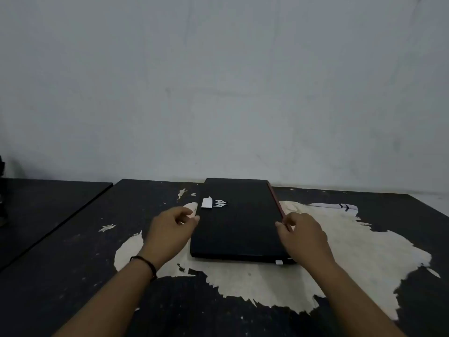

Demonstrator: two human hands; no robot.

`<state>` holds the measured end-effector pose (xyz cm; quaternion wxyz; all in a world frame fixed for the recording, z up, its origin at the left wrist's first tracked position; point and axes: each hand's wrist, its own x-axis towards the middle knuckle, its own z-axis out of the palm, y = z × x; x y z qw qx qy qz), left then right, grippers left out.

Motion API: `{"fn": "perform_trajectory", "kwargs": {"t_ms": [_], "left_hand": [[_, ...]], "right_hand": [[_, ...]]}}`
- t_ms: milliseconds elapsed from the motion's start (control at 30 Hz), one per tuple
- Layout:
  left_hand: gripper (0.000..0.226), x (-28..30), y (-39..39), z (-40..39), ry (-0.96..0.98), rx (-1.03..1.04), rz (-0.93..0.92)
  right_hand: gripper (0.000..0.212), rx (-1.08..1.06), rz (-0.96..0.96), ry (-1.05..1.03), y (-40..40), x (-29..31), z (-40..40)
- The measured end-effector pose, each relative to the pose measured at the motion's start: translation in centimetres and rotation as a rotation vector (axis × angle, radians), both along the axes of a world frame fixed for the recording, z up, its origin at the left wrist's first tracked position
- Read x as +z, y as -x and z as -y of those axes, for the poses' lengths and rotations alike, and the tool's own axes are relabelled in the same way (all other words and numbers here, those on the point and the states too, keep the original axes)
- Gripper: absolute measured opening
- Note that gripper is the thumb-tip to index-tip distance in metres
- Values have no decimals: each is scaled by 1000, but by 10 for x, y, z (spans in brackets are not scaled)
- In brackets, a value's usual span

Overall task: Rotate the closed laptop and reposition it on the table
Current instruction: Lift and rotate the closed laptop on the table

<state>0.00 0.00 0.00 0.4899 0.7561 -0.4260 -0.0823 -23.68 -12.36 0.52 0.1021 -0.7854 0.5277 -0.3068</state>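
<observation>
The closed black laptop (240,220) lies flat on the dark, peeling table (73,276), its far end near the wall. The left hand (170,229) touches its left edge, fingers loosely curled — the right hand (303,237) pinches the red-trimmed right edge.

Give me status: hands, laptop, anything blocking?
Left hand and right hand at the closed laptop's long sides, grip unclear. Laptop flat on table. Nothing in the way.

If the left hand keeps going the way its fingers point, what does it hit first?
The left hand points right, so it would meet the closed laptop's left edge first; its fingertips look at or touching it already, though contact is unclear.
</observation>
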Motion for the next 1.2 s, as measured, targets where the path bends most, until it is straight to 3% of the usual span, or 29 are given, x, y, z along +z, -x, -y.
{"fn": "perform_trajectory", "kwargs": {"t_ms": [267, 433, 533, 633, 767, 933, 1100, 1200], "left_hand": [[36, -27, -4, 28, 7, 60, -130], [26, -44, -6, 48, 4, 79, -225], [37, -50, -9, 57, 50, 111, -277], [41, -55, -10, 60, 73, 64, -305], [27, -60, -8, 56, 57, -40, -325], [29, -61, -4, 53, 63, -63, -399], [64, -57, 1, 54, 62, -103, -534], [70, -54, 1, 54, 112, -106, -774]], "right_hand": [[36, -86, 27, -42, -11, -24, 15], [46, -116, 94, -63, -8, -44, 19], [52, -115, 98, -122, -3, -51, 23], [60, -108, 39, -191, -1, -56, 24], [63, -92, 4, -231, -4, -57, 27], [64, -97, 57, -235, -5, -55, 25], [62, -88, 106, -232, -6, -55, 22], [63, -49, 237, -266, -5, -57, 23]]}}
